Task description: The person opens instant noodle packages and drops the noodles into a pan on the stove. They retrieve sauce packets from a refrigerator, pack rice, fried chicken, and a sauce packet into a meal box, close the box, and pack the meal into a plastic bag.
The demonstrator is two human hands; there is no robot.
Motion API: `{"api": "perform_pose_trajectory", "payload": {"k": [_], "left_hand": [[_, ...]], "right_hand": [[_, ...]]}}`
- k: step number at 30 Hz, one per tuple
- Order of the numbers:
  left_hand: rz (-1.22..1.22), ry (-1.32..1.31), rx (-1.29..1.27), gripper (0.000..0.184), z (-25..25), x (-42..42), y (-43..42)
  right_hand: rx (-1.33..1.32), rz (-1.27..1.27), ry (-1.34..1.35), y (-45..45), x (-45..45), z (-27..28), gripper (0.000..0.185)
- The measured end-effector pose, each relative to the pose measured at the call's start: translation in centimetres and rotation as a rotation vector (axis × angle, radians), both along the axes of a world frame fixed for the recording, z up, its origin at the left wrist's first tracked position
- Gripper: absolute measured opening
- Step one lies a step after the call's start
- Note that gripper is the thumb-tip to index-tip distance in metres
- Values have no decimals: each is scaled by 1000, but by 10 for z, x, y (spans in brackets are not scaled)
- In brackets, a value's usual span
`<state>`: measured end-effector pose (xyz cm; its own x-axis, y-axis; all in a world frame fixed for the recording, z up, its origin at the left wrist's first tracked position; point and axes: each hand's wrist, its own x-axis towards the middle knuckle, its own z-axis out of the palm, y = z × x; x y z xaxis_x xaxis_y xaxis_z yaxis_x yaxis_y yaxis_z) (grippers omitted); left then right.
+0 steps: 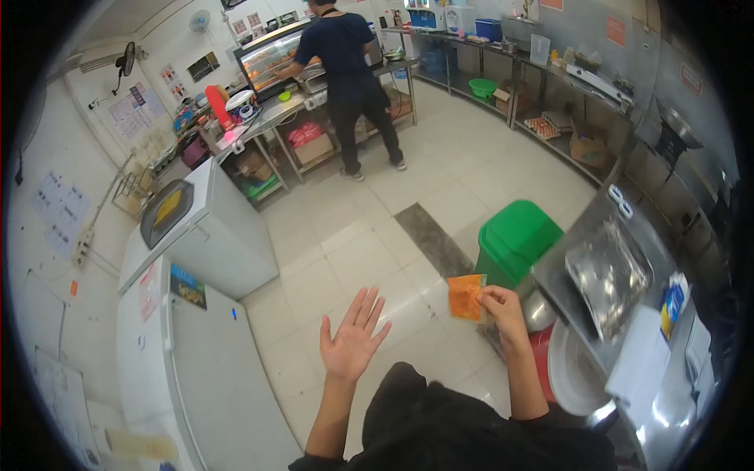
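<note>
Overhead, the left hand (353, 339) spreads palm up; the right (500, 304) pinches an orange packet (466, 297).

Glossy green plastic bin (518, 239); smooth, shiny metal tray (606, 276).

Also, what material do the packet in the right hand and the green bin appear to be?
The packet in the right hand looks like thin, clear plastic film: orange contents seem to show through. The green bin is probably moulded plastic, smooth, with even colour and rounded corners.
</note>
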<state>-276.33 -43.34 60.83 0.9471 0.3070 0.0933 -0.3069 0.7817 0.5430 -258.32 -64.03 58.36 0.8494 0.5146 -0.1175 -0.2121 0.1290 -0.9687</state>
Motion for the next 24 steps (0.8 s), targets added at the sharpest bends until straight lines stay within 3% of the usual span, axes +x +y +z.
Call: {"api": "perform_pose_trajectory", "payload": {"k": [1, 3, 5, 8, 10, 16, 18, 21, 24], "left_hand": [[-11, -14, -3, 78, -6, 24, 30], [20, 260, 342, 77, -35, 69, 83], [74, 477, 497, 74, -69, 122, 128], [-60, 603, 621, 66, -108, 230, 198], [-216, 543, 659, 62, -104, 325, 232], [-617, 365, 602, 45, -107, 611, 260], [-758, 276, 590, 42, -122, 699, 260], [-929, 324, 448, 42, -139, 819, 257], [-913, 433, 365, 42, -121, 935, 265]], "right_hand": [[-2, -13, -57, 31, 36, -6, 6], [-8, 2, -71, 88, 98, -13, 6], [-63, 77, -88, 139, 166, -30, 5], [-118, 87, -123, 203, 253, -49, 6], [-115, 55, -78, 239, 309, -51, 6], [-172, -110, 55, 270, 471, -24, 7], [-193, -192, 89, 269, 537, -40, 7], [-113, -346, 152, 264, 632, -65, 6], [-127, -363, 127, 274, 754, -72, 6]]}}
